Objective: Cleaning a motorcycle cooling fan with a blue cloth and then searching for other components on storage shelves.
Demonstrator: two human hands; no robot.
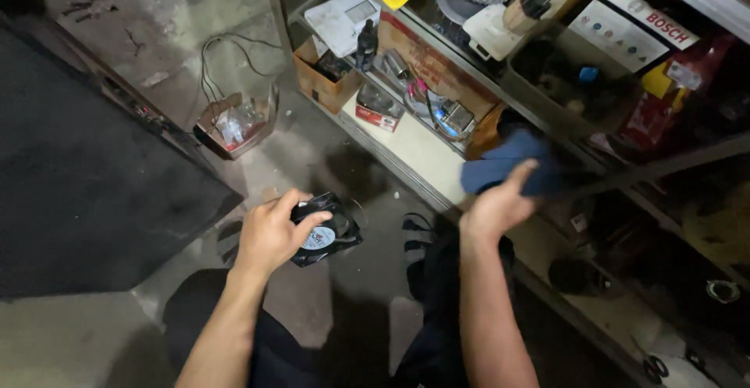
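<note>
Crouching over the concrete floor (312,153) we've got our left hand (269,236) wrapped around a small black cooling fan (326,232), fingers (308,222) curled over its top edge and thumb side tucked behind, so it's gripped firmly and held in the air just above our knee. The round label on the fan's hub faces up at us.

Our right hand (496,208) is up at the front edge of the lower shelf (414,153), touching a blue cloth (508,165) that sits right at that edge. The fingers there are loosely spread, thumb sticking up against the cloth, but we can't tell if they've actually pinched it or are just resting on it.

Further back on that same shelf there's a brown cardboard box (320,83) at the left end, a small dark bottle (367,44) beside it, and a jumble of metal parts (437,110). Off on the floor near the wall sits a clear container with wires (234,126) trailing up out of it.
</note>
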